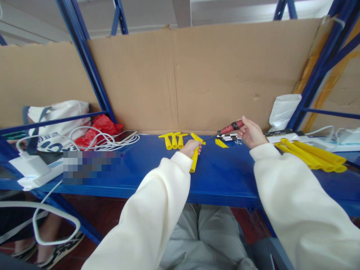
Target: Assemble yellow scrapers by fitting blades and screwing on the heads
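My left hand [191, 147] is closed around a yellow plastic piece [194, 161], a tube with a flat crosspiece at its far end. In my right hand [251, 133] is a screwdriver [230, 128] with a red and black handle, pinched near the handle's end. Its thin shaft points left and down to the yellow piece by my left fingers; whether the tip touches a screw is too small to tell. Left of my left hand stand several T-shaped yellow pieces [174, 140] in a row. A loose flat yellow part [221, 143] lies between my hands.
Several long yellow tubes [312, 155] lie at the right of the blue shelf [225, 168]. White cables [104, 140], a red bag [98, 129] and a power strip [42, 174] sit at the left. Cardboard [213, 75] stands behind. A person's foot [60, 251] shows below left.
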Demonstrator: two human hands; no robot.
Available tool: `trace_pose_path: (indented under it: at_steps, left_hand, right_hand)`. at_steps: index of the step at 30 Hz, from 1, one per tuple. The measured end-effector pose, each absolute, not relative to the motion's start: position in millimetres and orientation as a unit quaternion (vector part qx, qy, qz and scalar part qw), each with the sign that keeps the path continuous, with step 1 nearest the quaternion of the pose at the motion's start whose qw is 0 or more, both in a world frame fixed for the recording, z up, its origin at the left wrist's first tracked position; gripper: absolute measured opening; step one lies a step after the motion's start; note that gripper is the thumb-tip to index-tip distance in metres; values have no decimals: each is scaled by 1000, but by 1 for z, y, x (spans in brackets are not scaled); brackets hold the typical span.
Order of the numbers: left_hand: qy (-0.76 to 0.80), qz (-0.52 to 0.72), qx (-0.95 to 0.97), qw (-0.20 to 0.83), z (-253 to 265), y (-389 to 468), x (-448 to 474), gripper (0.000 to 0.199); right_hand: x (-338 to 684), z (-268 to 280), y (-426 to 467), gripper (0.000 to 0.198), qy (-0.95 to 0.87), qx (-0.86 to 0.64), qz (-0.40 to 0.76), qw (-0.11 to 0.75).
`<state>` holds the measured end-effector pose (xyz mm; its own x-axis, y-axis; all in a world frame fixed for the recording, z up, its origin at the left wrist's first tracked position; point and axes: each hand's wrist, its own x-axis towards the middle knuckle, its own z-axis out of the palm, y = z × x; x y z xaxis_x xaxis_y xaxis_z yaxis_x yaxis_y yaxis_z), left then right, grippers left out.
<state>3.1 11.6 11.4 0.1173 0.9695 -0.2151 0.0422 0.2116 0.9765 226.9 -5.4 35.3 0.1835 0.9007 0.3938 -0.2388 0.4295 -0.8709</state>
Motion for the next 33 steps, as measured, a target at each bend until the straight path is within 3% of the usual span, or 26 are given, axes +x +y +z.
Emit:
trace_pose_path:
  at_steps: [8, 17, 33]
  left_hand:
    - [526, 408, 487, 566, 10, 13, 3, 14]
    - [533, 397, 495, 560, 12, 11, 3, 15]
    - [530, 406, 485, 564, 10, 13, 3, 17]
  right_hand:
    - [226, 37, -10, 40, -503, -332, 420, 678]
    - [226, 37, -5, 53, -471, -344, 420, 696]
    - [225, 37, -7, 48, -507, -341, 425, 668]
